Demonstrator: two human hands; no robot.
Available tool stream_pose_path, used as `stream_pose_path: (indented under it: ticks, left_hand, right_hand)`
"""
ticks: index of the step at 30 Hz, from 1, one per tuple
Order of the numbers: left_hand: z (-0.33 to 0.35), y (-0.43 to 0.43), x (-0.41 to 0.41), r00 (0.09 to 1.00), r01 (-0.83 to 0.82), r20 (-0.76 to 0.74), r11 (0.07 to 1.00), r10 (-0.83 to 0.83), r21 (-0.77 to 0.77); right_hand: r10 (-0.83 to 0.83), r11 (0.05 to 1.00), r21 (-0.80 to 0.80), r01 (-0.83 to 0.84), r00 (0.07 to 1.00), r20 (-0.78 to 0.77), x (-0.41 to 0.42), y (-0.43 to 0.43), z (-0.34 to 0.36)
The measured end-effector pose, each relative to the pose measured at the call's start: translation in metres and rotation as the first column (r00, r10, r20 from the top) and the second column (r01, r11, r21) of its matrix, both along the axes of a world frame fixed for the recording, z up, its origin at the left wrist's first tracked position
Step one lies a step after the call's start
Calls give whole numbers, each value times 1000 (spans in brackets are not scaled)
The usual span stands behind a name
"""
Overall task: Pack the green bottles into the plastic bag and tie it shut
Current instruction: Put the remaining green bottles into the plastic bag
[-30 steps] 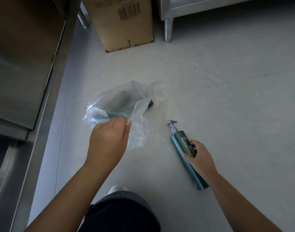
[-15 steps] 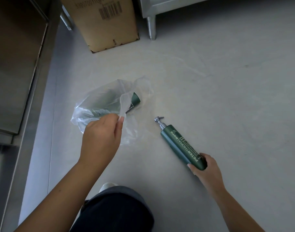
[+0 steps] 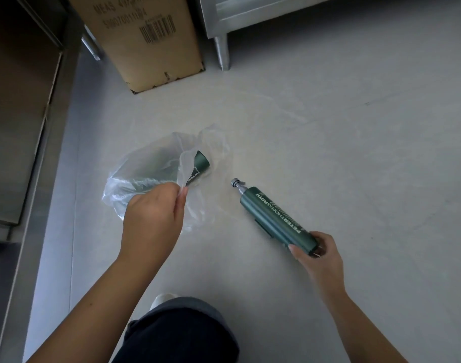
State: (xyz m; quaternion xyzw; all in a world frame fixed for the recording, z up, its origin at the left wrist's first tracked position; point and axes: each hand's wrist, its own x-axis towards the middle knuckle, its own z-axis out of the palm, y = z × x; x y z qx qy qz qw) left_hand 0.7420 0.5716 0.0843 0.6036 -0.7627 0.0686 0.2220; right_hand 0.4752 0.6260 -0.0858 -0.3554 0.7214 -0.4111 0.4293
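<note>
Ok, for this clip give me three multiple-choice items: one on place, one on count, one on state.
1. Where does the cardboard box stand?
A. On the floor, beyond the plastic bag
B. Inside the bag
C. In the right hand

2. How many green bottles show?
A. One
B. Two
C. Four

3. What does the right hand grip?
A. The pump head
B. The bag's edge
C. The base end of the loose bottle

Key: 1 A, the box sits past the bag. 2 B, the bottle in the bag plus the loose one. 3 C, the pump points away; the left hand pinches the bag.
</note>
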Motion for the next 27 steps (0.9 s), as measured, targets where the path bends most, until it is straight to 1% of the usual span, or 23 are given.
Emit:
stream_pose_path:
  ticks: [2,4,7,10,14,19,24,27]
  left_hand:
    - [0,-1,3,1000,-2,14,1000,2,-18]
    - [2,-2,5,1000,-8,21,999,9,-46]
    - [6,-5,10,999,-10,47,994,15,-105]
    - [9,-8,17,996,-3,88,990,15,-142]
    - [15,-12,23,993,4,118,983,18,-183]
    - [17,-13,34,984,5,175,979,31,-202]
    - [19,-13,55,976,-5,209,975,52,-222]
    - [18,-13,68,979,-45,188,980,82,-195]
  right_hand:
    - [-109,992,-47,115,988,108,3,-12,9]
    - [-177,977,-86,196,966,191,4,-24,20]
    - [-199,961,-141,237,949,245,6,-38,39]
    - [-177,952,-195,237,943,282,9,-52,59]
    - [-73,963,-231,137,961,268,18,-77,79]
    - [78,974,-225,-39,983,168,49,-107,90]
    - [254,963,-125,-240,960,114,76,-126,88]
    - [279,959,-76,-272,956,92,82,-130,83]
